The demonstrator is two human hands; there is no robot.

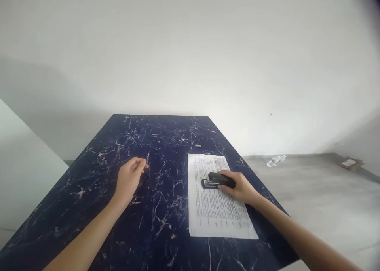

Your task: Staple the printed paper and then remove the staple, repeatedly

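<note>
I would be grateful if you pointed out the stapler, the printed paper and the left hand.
Stapler (219, 178): head view, on its black upper arm.
Printed paper (215, 207): head view, on the text nearer the wearer than the stapler.
Left hand (129, 176): head view, on the back of it.

Head view, forward and down over table

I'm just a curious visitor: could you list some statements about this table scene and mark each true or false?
1. The right hand holds a black stapler over printed papers. True.
2. The left hand touches the papers. False: the left hand is apart from them, to their left.
3. A small grey piece lies beyond the papers. True.
4. The tabletop is plain white. False: the tabletop is dark blue with pale veins.
</note>
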